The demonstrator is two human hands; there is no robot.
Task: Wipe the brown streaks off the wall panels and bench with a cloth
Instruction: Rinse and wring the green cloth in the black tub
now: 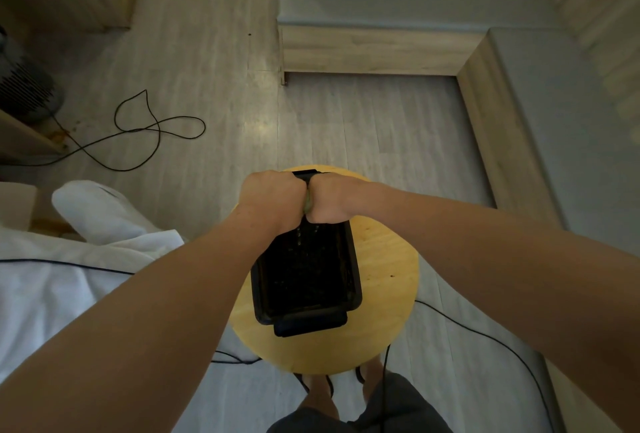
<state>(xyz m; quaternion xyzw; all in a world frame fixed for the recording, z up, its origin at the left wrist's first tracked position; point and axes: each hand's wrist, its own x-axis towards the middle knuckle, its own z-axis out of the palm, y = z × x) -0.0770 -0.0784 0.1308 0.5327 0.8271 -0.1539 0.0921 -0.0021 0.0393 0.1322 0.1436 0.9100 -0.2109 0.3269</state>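
Bare forearms lead to the left hand and right hand, fists pressed together and clamped on a greenish cloth.

Only a sliver of cloth shows between the knuckles, with drops falling into the black tub directly below, which stands on a round wooden stool. Wringing goes best with the fists twisting opposite ways, held over the tub, until the cloth is damp rather than dripping; a sopping cloth would likely smear. The bench and wall panels lie well beyond the stool, and no streaks can be made out there.
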